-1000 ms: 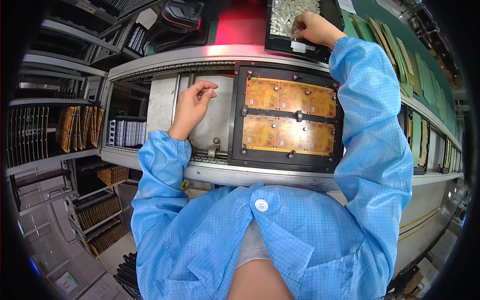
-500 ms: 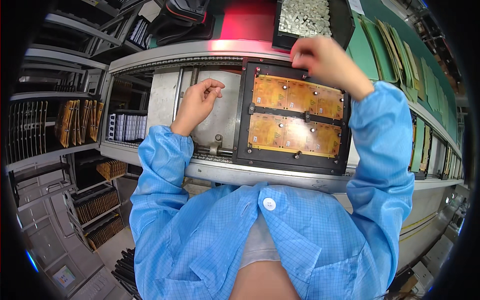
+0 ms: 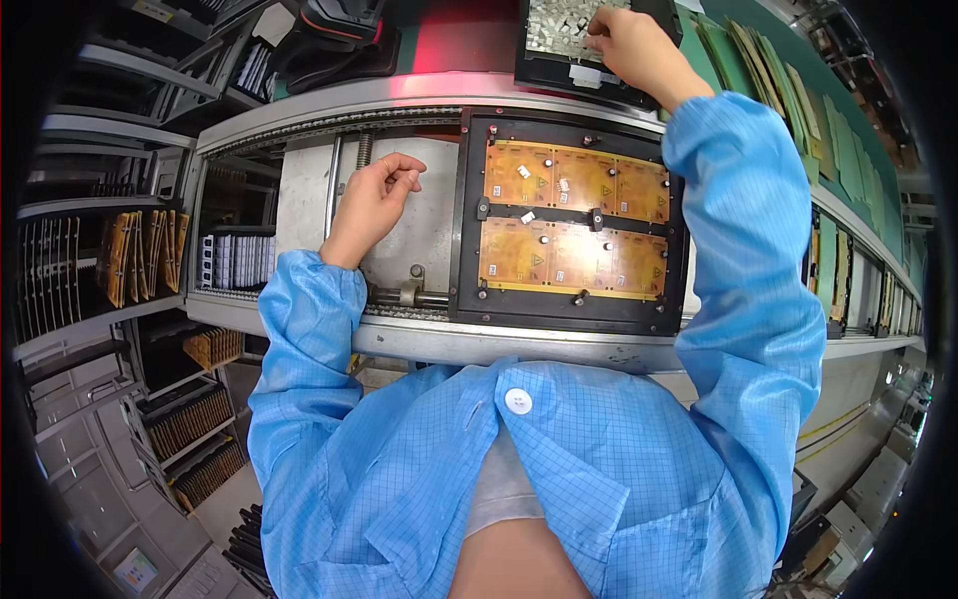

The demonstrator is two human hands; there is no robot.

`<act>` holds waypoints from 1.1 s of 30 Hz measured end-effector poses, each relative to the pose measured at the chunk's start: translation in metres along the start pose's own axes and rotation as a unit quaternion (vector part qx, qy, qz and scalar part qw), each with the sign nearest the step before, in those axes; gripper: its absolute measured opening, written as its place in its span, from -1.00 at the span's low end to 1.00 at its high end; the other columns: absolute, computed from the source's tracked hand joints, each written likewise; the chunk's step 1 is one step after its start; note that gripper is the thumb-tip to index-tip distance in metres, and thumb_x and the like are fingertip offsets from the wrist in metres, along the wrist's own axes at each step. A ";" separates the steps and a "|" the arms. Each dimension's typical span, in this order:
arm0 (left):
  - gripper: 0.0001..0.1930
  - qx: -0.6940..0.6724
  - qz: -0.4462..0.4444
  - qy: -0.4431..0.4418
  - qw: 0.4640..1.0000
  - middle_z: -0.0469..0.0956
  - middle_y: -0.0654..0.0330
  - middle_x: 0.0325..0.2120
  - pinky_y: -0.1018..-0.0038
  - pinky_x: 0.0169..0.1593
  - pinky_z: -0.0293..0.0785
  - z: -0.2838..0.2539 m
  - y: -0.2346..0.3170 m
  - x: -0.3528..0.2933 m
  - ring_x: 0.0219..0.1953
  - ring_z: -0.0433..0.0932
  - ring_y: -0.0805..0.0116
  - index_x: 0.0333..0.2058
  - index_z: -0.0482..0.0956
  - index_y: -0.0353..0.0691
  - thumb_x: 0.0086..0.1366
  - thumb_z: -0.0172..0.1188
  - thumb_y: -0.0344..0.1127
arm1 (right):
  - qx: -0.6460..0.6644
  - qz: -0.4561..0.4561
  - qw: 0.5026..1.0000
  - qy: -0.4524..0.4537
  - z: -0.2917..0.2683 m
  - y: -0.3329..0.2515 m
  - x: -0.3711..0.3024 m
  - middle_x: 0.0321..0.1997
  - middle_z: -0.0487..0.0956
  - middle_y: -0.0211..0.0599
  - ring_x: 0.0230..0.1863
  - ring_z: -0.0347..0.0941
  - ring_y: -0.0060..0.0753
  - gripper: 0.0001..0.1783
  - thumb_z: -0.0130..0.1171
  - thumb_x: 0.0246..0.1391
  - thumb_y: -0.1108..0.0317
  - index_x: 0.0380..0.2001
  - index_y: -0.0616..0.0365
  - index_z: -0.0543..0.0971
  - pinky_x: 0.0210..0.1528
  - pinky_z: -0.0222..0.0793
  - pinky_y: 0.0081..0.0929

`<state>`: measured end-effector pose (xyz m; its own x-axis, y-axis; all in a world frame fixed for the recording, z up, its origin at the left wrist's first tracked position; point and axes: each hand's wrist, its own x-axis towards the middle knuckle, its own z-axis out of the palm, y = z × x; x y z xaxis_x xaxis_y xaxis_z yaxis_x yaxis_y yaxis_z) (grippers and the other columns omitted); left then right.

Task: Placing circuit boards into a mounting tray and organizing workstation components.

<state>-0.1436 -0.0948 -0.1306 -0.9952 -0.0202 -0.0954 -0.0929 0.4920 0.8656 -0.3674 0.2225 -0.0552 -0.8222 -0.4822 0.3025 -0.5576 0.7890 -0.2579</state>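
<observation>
metal racks (image 3: pixel 120 129) line our left; our right hand (image 3: pixel 644 50) is at the black bin (image 3: pixel 544 72) of white parts (image 3: pixel 561 24), fingers bent, clamped or not we can't tell! our left hand (image 3: pixel 371 205) hovers, fingers together, beside orange boards (image 3: pixel 639 190) bearing loose white pieces (image 3: pixel 524 172).

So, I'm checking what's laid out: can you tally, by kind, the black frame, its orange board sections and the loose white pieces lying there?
Black frame: 1
Orange board sections: 6
Loose white pieces: 3
Total: 10
</observation>
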 end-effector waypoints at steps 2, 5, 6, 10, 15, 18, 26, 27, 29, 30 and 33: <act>-0.82 -0.001 0.003 0.002 1.000 0.65 0.20 -0.45 0.55 -0.25 0.49 -0.001 -0.002 -0.001 -0.39 0.58 0.50 -0.13 0.63 -0.30 0.40 0.13 -0.38 | 0.000 0.014 0.996 -0.084 0.015 0.007 0.010 -0.27 0.69 -0.02 -0.25 0.62 -0.06 -0.72 0.31 0.12 0.24 -0.22 0.24 0.67 -0.13 0.49 -0.26; -0.82 0.008 0.000 0.000 1.000 0.65 0.20 -0.44 0.55 -0.25 0.49 -0.004 -0.003 -0.003 -0.39 0.58 0.50 -0.13 0.63 -0.31 0.40 0.12 -0.38 | 0.025 -0.019 0.993 -0.115 0.017 -0.007 0.021 -0.27 0.69 -0.05 -0.27 0.60 -0.07 -0.64 0.35 0.10 0.19 -0.15 0.24 0.64 -0.12 0.49 -0.25; -0.82 0.019 -0.003 -0.006 1.000 0.65 0.20 -0.44 0.54 -0.24 0.49 -0.003 -0.002 -0.002 -0.39 0.58 0.50 -0.13 0.63 -0.31 0.40 0.11 -0.38 | 0.025 -0.019 0.993 -0.113 0.019 -0.001 0.025 -0.27 0.69 -0.05 -0.27 0.60 -0.07 -0.64 0.35 0.10 0.19 -0.15 0.24 0.64 -0.12 0.49 -0.25; -0.81 0.025 -0.015 -0.005 1.000 0.65 0.20 -0.44 0.54 -0.24 0.50 -0.005 0.003 -0.005 -0.40 0.58 0.50 -0.13 0.63 -0.30 0.40 0.10 -0.39 | 0.064 0.040 0.978 -0.194 0.010 -0.005 0.030 -0.37 0.68 -0.08 -0.33 0.62 -0.21 -0.71 0.34 0.02 0.31 -0.20 0.24 0.66 -0.19 0.51 -0.34; -0.81 0.042 -0.008 -0.019 0.999 0.65 0.20 -0.45 0.53 -0.24 0.50 -0.006 0.006 -0.004 -0.41 0.59 0.49 -0.12 0.62 -0.30 0.40 0.10 -0.38 | 0.100 0.037 0.992 -0.064 0.001 0.004 0.020 -0.48 0.66 0.03 -0.43 0.64 -0.16 -0.80 0.36 -0.12 0.41 -0.34 0.22 0.73 -0.29 0.52 -0.32; -0.81 0.042 -0.013 -0.029 0.999 0.64 0.20 -0.45 0.53 -0.24 0.51 -0.005 0.008 -0.003 -0.40 0.60 0.49 -0.12 0.62 -0.31 0.40 0.10 -0.37 | 0.405 -0.132 0.904 -0.024 -0.004 0.009 0.012 -0.48 0.66 0.03 -0.43 0.65 -0.14 -0.81 0.36 -0.14 0.43 -0.36 0.21 0.74 -0.31 0.52 -0.30; -0.82 0.032 -0.027 -0.037 0.998 0.61 0.25 -0.41 0.58 -0.16 0.47 -0.009 0.005 -0.005 -0.30 0.58 0.52 -0.10 0.61 -0.33 0.42 0.10 -0.40 | 0.114 0.000 0.993 -0.024 -0.005 -0.018 0.018 -0.52 0.62 0.07 -0.47 0.63 -0.08 -0.82 0.37 -0.13 0.42 -0.39 0.27 0.71 -0.34 0.50 -0.27; -0.82 0.043 -0.027 -0.036 0.998 0.61 0.25 -0.41 0.58 -0.16 0.47 -0.010 0.004 -0.004 -0.30 0.58 0.52 -0.11 0.61 -0.33 0.42 0.10 -0.40 | 0.112 0.002 0.993 -0.025 -0.005 -0.019 0.019 -0.52 0.62 0.07 -0.47 0.63 -0.08 -0.82 0.37 -0.13 0.42 -0.39 0.27 0.71 -0.34 0.50 -0.27; -0.82 0.052 -0.026 -0.037 0.998 0.61 0.25 -0.42 0.58 -0.16 0.47 -0.009 0.006 -0.003 -0.30 0.58 0.52 -0.11 0.61 -0.33 0.42 0.10 -0.40 | 0.174 0.069 0.982 -0.033 -0.005 -0.018 0.020 -0.56 0.62 0.04 -0.52 0.61 -0.18 -0.83 0.36 -0.07 0.42 -0.37 0.28 0.70 -0.37 0.49 -0.30; -0.82 0.052 -0.028 -0.038 0.997 0.61 0.25 -0.43 0.58 -0.17 0.47 -0.009 0.009 -0.003 -0.31 0.58 0.52 -0.11 0.61 -0.32 0.41 0.11 -0.40 | 0.174 0.069 0.982 -0.033 -0.004 -0.017 0.020 -0.56 0.62 0.04 -0.52 0.61 -0.18 -0.83 0.36 -0.07 0.42 -0.37 0.28 0.70 -0.37 0.49 -0.30; -0.82 0.053 -0.030 -0.040 0.997 0.60 0.25 -0.45 0.58 -0.20 0.46 -0.009 0.010 -0.005 -0.32 0.58 0.52 -0.12 0.61 -0.32 0.41 0.11 -0.39 | 0.210 0.089 0.973 -0.034 0.000 -0.014 0.020 -0.57 0.63 -0.10 -0.55 0.57 -0.35 -0.87 0.34 0.00 0.47 -0.36 0.31 0.68 -0.43 0.46 -0.37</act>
<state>-0.1399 -0.0978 -0.1169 -0.9818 0.0152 -0.1891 -0.1451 0.5821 0.8001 -0.3764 0.2019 -0.0461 -0.9074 -0.3884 0.1607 -0.3919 0.6436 -0.6574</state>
